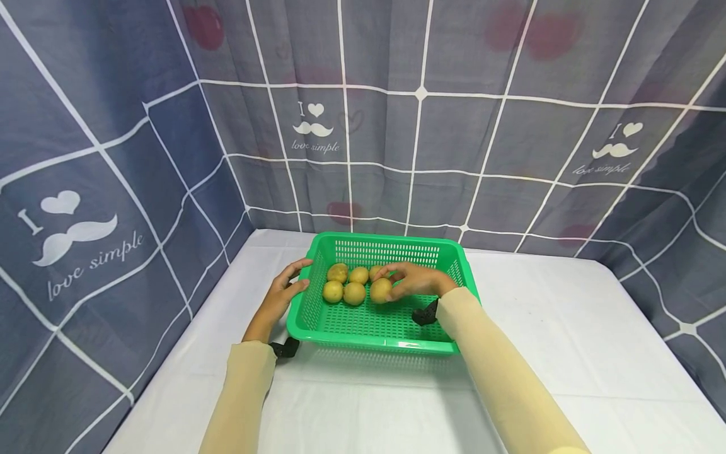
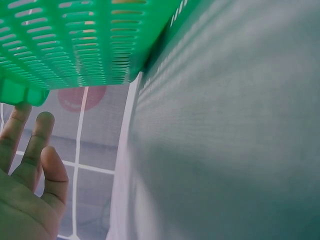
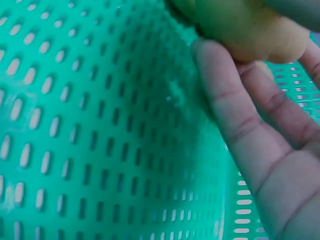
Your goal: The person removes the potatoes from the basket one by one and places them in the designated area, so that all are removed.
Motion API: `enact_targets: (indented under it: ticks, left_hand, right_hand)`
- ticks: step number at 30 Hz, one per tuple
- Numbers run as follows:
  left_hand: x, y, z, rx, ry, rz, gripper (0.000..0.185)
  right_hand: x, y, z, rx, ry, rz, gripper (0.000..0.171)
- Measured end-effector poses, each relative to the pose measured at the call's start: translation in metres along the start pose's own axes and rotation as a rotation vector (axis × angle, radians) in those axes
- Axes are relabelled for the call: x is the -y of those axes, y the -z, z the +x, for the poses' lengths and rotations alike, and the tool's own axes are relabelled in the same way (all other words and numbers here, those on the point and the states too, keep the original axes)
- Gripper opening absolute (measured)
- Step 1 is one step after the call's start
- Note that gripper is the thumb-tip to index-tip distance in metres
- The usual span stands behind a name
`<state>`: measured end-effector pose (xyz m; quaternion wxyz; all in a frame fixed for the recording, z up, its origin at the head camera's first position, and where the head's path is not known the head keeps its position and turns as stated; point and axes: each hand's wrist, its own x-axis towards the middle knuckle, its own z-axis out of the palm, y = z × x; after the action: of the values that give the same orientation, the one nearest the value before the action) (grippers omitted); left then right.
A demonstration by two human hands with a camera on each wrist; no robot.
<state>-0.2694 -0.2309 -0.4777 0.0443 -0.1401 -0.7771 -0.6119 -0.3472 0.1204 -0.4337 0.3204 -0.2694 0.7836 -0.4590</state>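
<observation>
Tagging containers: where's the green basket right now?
In the head view, the green basket sits below centre on the white table, near the curtain, left hand at its left rim, right hand reaching inside.

A grey-blue fabric curtain (image 1: 380,129) stands behind and along both sides, crossed by white grid lines (image 1: 421,93). It bears white printed moustaches (image 1: 313,130) – each with an "I", a heart and "love simple" – and faded, rounded red shapes (image 1: 204,28). A white cloth-covered table (image 1: 567,328) spreads below it.
</observation>
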Motion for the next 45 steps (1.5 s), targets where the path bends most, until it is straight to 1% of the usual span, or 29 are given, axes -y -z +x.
enact_targets:
  ticks: [4, 8, 12, 17, 21, 24, 27, 31, 34, 38, 45]
  left_hand:
    - [0.0, -0.001, 0.001, -0.002, 0.001, 0.003, 0.052]
    - [-0.001, -0.001, 0.001, -0.005, 0.0, 0.006, 0.051]
    - [-0.001, -0.001, 0.0, -0.006, -0.003, 0.006, 0.051]
    - [-0.001, -0.001, -0.001, -0.009, -0.008, 0.003, 0.052]
    - [-0.002, -0.001, -0.001, -0.01, -0.005, -0.001, 0.052]
    - [-0.003, -0.001, -0.002, -0.011, 0.002, -0.003, 0.052]
    - [-0.004, -0.002, -0.002, -0.011, 0.003, -0.001, 0.052]
    - [-0.003, -0.001, -0.001, -0.012, 0.001, -0.001, 0.052]
    - [-0.003, -0.002, -0.001, -0.013, 0.001, 0.0, 0.052]
    - [-0.004, -0.002, -0.001, -0.007, 0.001, 0.004, 0.052]
    - [-0.001, -0.001, 0.0, -0.012, 0.014, 0.006, 0.052]
  right_hand:
    - [0.001, 0.004, -0.002, 0.016, 0.053, 0.107, 0.058]
    - [0.003, 0.007, -0.003, 0.028, 0.117, 0.215, 0.055]
    - [0.005, 0.009, -0.004, 0.02, 0.152, 0.336, 0.047]
    - [0.01, 0.01, -0.006, -0.001, 0.2, 0.449, 0.051]
    - [0.013, 0.011, -0.008, -0.039, 0.235, 0.472, 0.051]
    - [0.015, 0.012, -0.011, -0.084, 0.248, 0.471, 0.058]
    - [0.017, 0.014, -0.013, -0.125, 0.254, 0.484, 0.062]
    - [0.019, 0.015, -0.016, -0.161, 0.279, 0.526, 0.06]
    - [0.02, 0.015, -0.017, -0.179, 0.299, 0.555, 0.054]
    - [0.019, 0.017, -0.019, -0.192, 0.322, 0.569, 0.049]
    - [0.021, 0.019, -0.025, -0.24, 0.339, 0.57, 0.052]
